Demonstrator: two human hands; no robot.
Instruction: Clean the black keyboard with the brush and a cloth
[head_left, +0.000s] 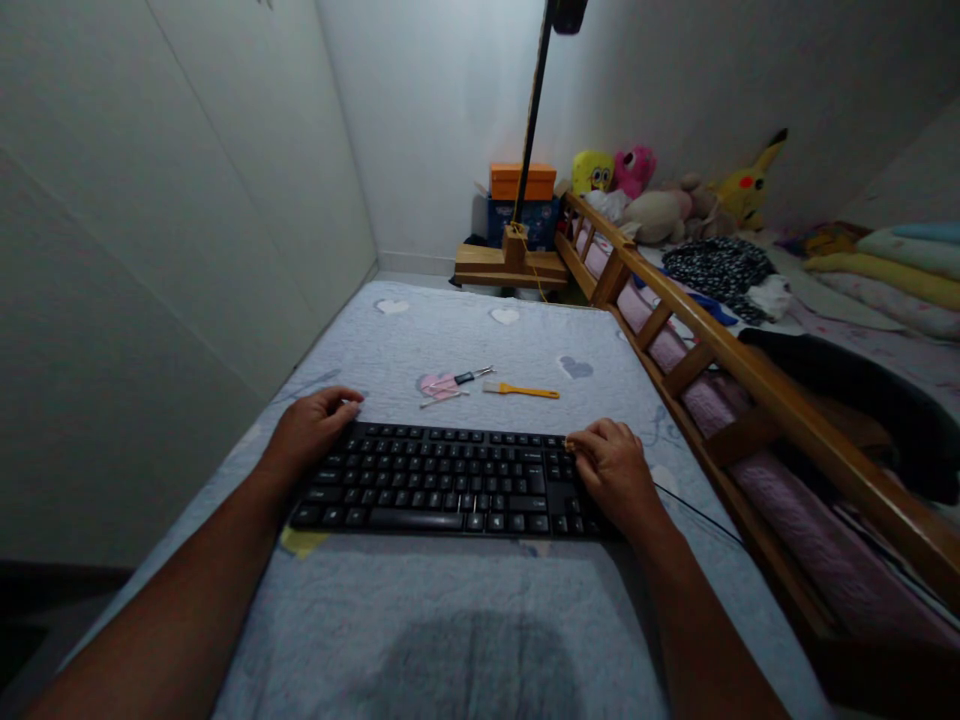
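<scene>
A black keyboard (442, 475) lies flat on the pale blue bedspread, its keys facing up and its lower edge towards me. My left hand (315, 425) rests at its upper left corner, thumb and forefinger reaching forward with a gap between them. Over the keyboard's right end, my right hand (611, 465) is closed in a pinch. A small yellowish scrap (571, 444) shows at its fingertips, too small to name, close above the top right keys. Beyond the keyboard lie a brush with a yellow handle (529, 391), a dark-handled metal tool (469, 377) and a cotton swab (444, 399).
The bedspread (450, 620) has heart patterns. A wooden bed rail (705, 310) runs along the right, with plush toys (660, 210) and bedding behind it. A dark cable (701, 513) leads right. At the back stand a wooden-based pole (531, 120) and boxes (523, 181).
</scene>
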